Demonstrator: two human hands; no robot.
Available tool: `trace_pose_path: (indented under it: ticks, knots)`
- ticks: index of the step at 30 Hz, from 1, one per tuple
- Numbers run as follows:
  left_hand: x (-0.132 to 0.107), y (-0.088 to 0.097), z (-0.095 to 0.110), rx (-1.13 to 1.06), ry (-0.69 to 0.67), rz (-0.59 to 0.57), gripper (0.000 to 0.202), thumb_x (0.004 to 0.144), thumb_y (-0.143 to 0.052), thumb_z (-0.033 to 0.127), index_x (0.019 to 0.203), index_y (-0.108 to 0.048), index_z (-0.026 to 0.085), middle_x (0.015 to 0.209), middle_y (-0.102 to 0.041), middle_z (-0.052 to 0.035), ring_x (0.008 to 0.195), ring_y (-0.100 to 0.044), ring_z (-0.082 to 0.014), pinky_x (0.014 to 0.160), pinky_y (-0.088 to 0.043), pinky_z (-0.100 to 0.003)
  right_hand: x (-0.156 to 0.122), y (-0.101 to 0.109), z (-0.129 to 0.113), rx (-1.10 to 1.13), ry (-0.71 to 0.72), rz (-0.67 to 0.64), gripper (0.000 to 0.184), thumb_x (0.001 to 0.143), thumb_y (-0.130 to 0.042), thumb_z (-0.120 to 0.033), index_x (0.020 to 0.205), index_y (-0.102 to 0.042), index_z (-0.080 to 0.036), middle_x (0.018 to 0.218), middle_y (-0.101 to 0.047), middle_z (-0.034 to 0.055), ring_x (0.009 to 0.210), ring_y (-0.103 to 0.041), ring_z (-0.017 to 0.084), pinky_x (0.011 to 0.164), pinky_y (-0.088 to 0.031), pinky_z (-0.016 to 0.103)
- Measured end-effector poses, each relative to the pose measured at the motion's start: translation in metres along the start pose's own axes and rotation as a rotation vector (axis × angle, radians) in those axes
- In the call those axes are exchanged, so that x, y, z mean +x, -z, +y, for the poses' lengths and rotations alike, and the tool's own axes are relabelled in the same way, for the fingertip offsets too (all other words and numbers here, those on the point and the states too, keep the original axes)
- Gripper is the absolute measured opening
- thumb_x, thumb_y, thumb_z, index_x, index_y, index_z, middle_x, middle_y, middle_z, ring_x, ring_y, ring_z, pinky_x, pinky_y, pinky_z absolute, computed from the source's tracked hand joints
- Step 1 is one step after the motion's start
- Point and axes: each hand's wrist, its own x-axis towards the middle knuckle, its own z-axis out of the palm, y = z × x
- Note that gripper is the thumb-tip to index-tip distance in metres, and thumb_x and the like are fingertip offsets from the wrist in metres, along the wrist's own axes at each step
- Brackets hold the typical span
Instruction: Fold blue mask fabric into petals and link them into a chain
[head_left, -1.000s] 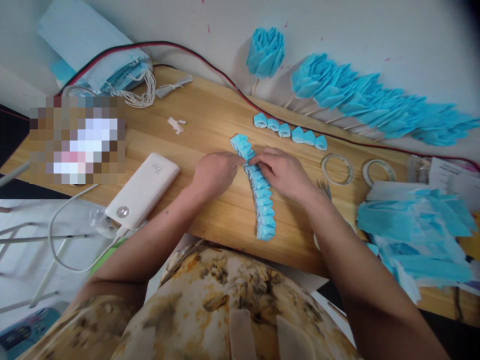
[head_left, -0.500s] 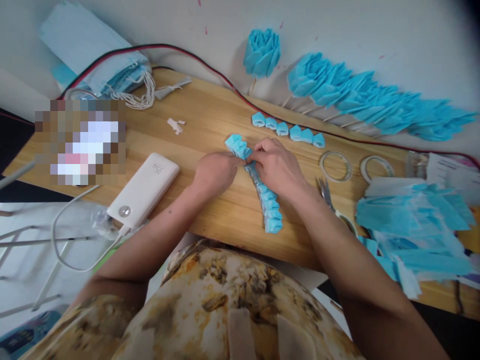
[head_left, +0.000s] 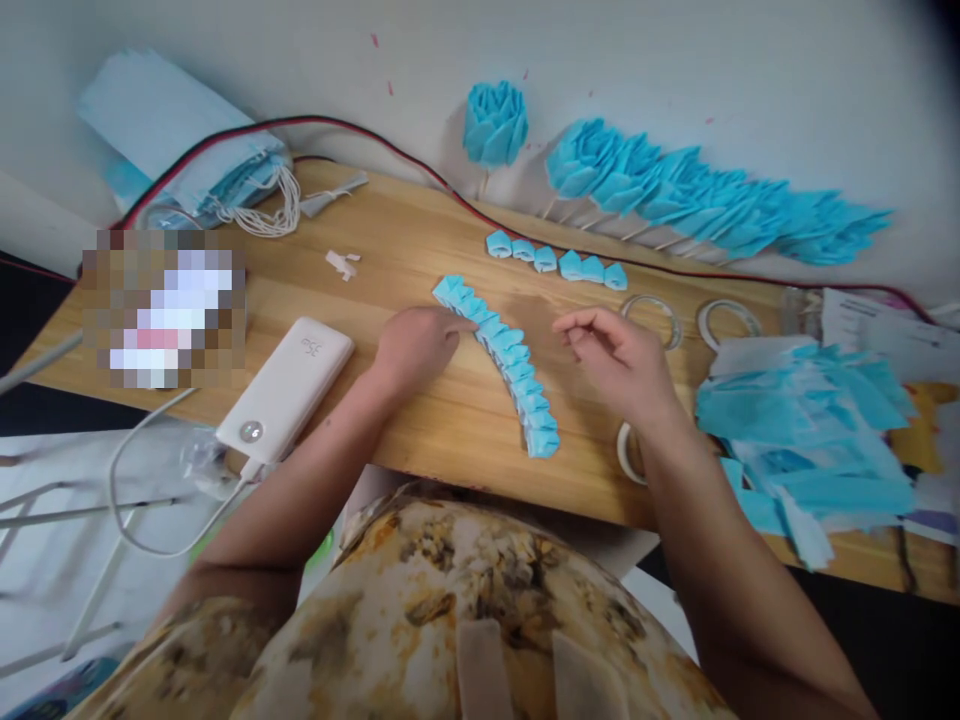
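Observation:
A curved row of folded light-blue pieces (head_left: 506, 350) lies on the wooden table in front of me. My left hand (head_left: 418, 345) is on its left side, the index finger stretched out and its tip touching the row's edge. The other left fingers curl under and are partly hidden. To the right of the row, my right hand (head_left: 626, 362) hovers apart from it. Its fingers are loosely bent, with nothing visible between them. Behind both hands sits a shorter line of small folded blue pieces (head_left: 546, 258).
Blue flowers on sticks (head_left: 660, 185) lean along the wall behind a red-black cable (head_left: 405, 155). A white power bank (head_left: 289, 385) lies left. Tape rolls (head_left: 729, 305) and a pile of cut blue material (head_left: 810, 440) are right. Packed blue-white sheets (head_left: 187, 120) stand back left.
My right hand has let go of the folded row and moved right, away from it. My left hand stays at the row's left edge. The camera view has shifted slightly.

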Motion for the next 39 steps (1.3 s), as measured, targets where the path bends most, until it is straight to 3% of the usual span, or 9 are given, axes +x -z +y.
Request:
trace_pose_path:
  ticks: [4, 7, 14, 20, 26, 31, 36, 39]
  knots:
    - [0.000, -0.002, -0.005, -0.054, -0.022, 0.051, 0.040, 0.099, -0.053, 0.016, 0.121, -0.083, 0.030, 0.130, -0.079, -0.0011, 0.122, -0.075, -0.0272, 0.103, -0.059, -0.040, -0.027, -0.001, -0.002, -0.013, 0.005, 0.019, 0.022, 0.097, -0.055, -0.029, 0.103, -0.076, -0.026, 0.095, -0.079, 0.0031, 0.070, -0.065, 0.017, 0.066, -0.054, 0.034]
    - [0.000, -0.003, -0.004, -0.030, -0.032, 0.063, 0.038, 0.099, -0.054, 0.017, 0.120, -0.083, 0.028, 0.129, -0.079, -0.0026, 0.122, -0.075, -0.0279, 0.102, -0.059, -0.039, -0.030, -0.004, -0.005, -0.062, 0.073, 0.013, 0.024, 0.097, -0.053, -0.024, 0.103, -0.076, -0.025, 0.102, -0.080, 0.0051, 0.082, -0.072, 0.020, 0.073, -0.057, 0.036]
    - [-0.001, -0.003, -0.003, 0.034, -0.054, 0.052, 0.038, 0.101, -0.052, 0.018, 0.123, -0.082, 0.027, 0.130, -0.079, -0.0047, 0.122, -0.075, -0.0285, 0.102, -0.058, -0.039, 0.018, -0.026, -0.012, -0.248, 0.245, -0.090, 0.040, 0.095, -0.047, -0.010, 0.114, -0.080, -0.022, 0.119, -0.079, 0.0100, 0.115, -0.071, 0.028, 0.101, -0.055, 0.047]
    - [0.000, -0.005, -0.003, 0.050, -0.069, 0.062, 0.038, 0.101, -0.052, 0.018, 0.123, -0.083, 0.027, 0.129, -0.079, -0.0050, 0.119, -0.076, -0.0281, 0.100, -0.059, -0.038, 0.056, -0.055, 0.001, -0.279, 0.307, -0.180, 0.044, 0.091, -0.047, -0.004, 0.109, -0.083, -0.024, 0.117, -0.079, 0.0083, 0.114, -0.070, 0.027, 0.102, -0.054, 0.044]
    - [-0.003, -0.002, -0.003, 0.037, -0.092, 0.032, 0.038, 0.104, -0.050, 0.020, 0.126, -0.081, 0.024, 0.131, -0.078, -0.0078, 0.121, -0.075, -0.0292, 0.102, -0.058, -0.040, 0.060, -0.060, 0.005, -0.306, 0.259, -0.193, 0.044, 0.093, -0.047, -0.005, 0.105, -0.084, -0.025, 0.114, -0.079, 0.0076, 0.111, -0.070, 0.026, 0.100, -0.055, 0.043]
    - [-0.010, -0.002, -0.010, -0.071, -0.113, 0.079, 0.038, 0.102, -0.053, 0.019, 0.130, -0.079, 0.020, 0.131, -0.078, -0.0101, 0.120, -0.075, -0.0272, 0.102, -0.056, -0.037, 0.059, -0.061, 0.003, -0.350, 0.243, -0.181, 0.045, 0.094, -0.048, -0.005, 0.107, -0.085, -0.027, 0.117, -0.079, 0.0079, 0.117, -0.069, 0.028, 0.101, -0.055, 0.045]
    - [-0.009, -0.008, -0.019, -0.201, -0.066, 0.198, 0.032, 0.097, -0.057, 0.021, 0.116, -0.082, 0.017, 0.115, -0.083, -0.0101, 0.103, -0.076, -0.0233, 0.092, -0.055, -0.032, 0.059, -0.062, 0.004, -0.325, 0.250, -0.179, 0.041, 0.095, -0.047, -0.007, 0.104, -0.083, -0.025, 0.120, -0.079, 0.0073, 0.118, -0.069, 0.026, 0.104, -0.053, 0.043]
    - [-0.007, -0.008, -0.021, -0.242, -0.020, 0.212, 0.023, 0.094, -0.060, 0.024, 0.101, -0.081, 0.017, 0.098, -0.082, -0.0074, 0.087, -0.073, -0.0206, 0.080, -0.051, -0.030, 0.059, -0.062, 0.007, -0.243, 0.222, -0.176, 0.039, 0.095, -0.044, -0.008, 0.115, -0.075, -0.022, 0.116, -0.080, 0.0076, 0.109, -0.071, 0.024, 0.099, -0.054, 0.042]
